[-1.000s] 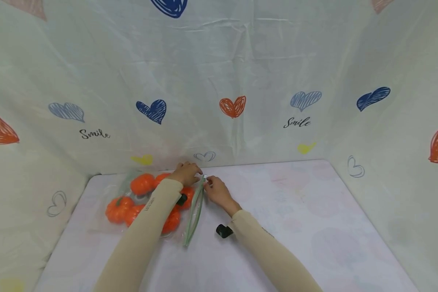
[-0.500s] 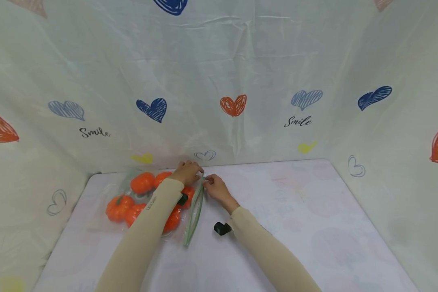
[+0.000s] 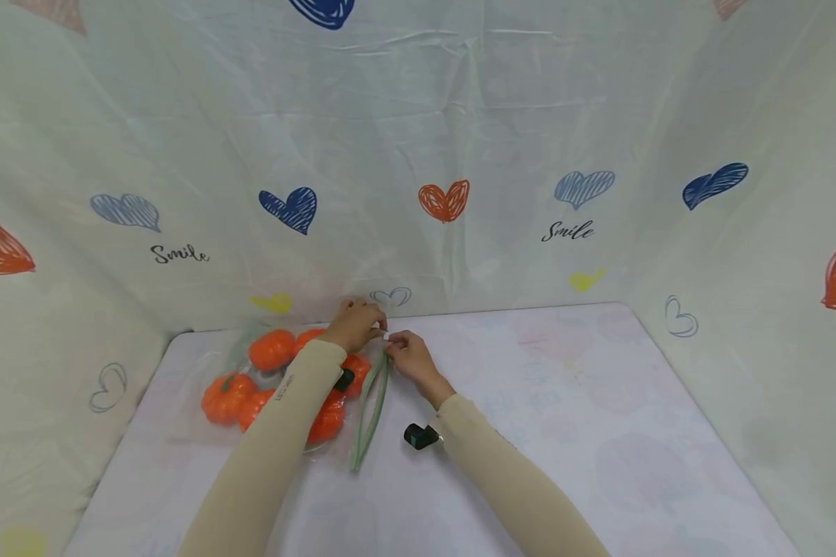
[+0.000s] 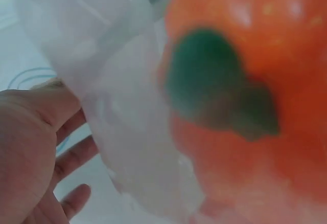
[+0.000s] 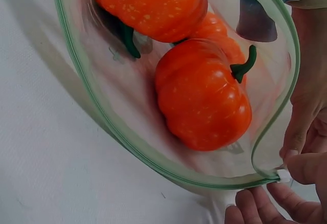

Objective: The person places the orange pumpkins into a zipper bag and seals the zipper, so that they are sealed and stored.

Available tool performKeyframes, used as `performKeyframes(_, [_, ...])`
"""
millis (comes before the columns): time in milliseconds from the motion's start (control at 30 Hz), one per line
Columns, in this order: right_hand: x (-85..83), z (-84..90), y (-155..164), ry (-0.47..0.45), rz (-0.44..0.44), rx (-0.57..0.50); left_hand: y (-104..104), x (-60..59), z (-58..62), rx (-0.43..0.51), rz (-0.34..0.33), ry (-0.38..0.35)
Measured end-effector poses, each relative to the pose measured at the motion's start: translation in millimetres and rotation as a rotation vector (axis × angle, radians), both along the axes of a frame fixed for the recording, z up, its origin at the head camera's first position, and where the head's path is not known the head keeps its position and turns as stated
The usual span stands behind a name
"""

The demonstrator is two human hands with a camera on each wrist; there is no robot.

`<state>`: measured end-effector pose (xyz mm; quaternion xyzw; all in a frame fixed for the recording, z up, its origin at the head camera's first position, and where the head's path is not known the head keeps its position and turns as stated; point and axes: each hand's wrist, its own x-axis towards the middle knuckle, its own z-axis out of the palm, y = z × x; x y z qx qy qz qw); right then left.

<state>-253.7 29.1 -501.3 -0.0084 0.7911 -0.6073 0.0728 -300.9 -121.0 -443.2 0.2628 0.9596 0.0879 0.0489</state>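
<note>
A clear zip bag (image 3: 378,410) with a green-edged mouth lies on its side, several orange toy pumpkins (image 3: 227,398) with green stems inside. At the far end of its mouth, my left hand (image 3: 354,325) pinches the bag's corner. My right hand (image 3: 416,362) comes from the right and holds the same end between thumb and fingers, at the white slider (image 5: 283,175). The right wrist view shows the mouth gaping and a pumpkin (image 5: 204,98) inside. In the left wrist view, bag film and a blurred pumpkin (image 4: 265,157) fill the right side; the left hand's fingertips are hidden.
The bag lies on the left half of a white table (image 3: 529,433). A pale cloth (image 3: 501,116) printed with hearts hangs behind and at both sides. A black wrist camera (image 3: 420,436) hangs under the right sleeve.
Both hands have shifted very slightly left with the far end of the bag's mouth. The pumpkins have stayed in place.
</note>
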Motion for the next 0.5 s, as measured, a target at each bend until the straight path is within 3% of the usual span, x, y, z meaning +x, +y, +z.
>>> performKeyframes(500, [-2.7, -1.5, -3.8, 0.001, -0.065, -0.037, -6.7, -0.3, -0.4, 0.02, -0.05, 0.03])
